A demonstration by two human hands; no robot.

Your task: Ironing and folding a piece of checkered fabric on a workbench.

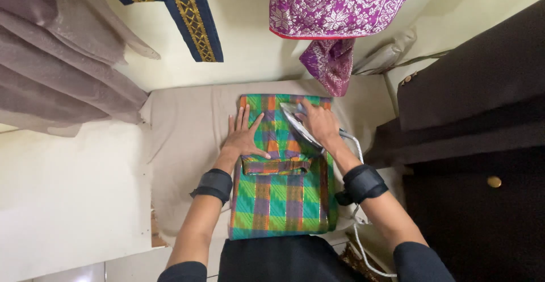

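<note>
A folded plaid cloth in green, orange and purple lies on a beige padded ironing surface. My left hand rests flat on the cloth's far left part, fingers spread. My right hand grips the handle of a white and grey iron, which sits on the cloth's far right part. The iron's white cord trails down along my right forearm. Both wrists wear black bands.
Purple patterned fabric and a navy cloth with gold trim hang on the wall ahead. Grey curtain hangs at left. Dark garments with gold buttons fill the right side. A pale floor lies at left.
</note>
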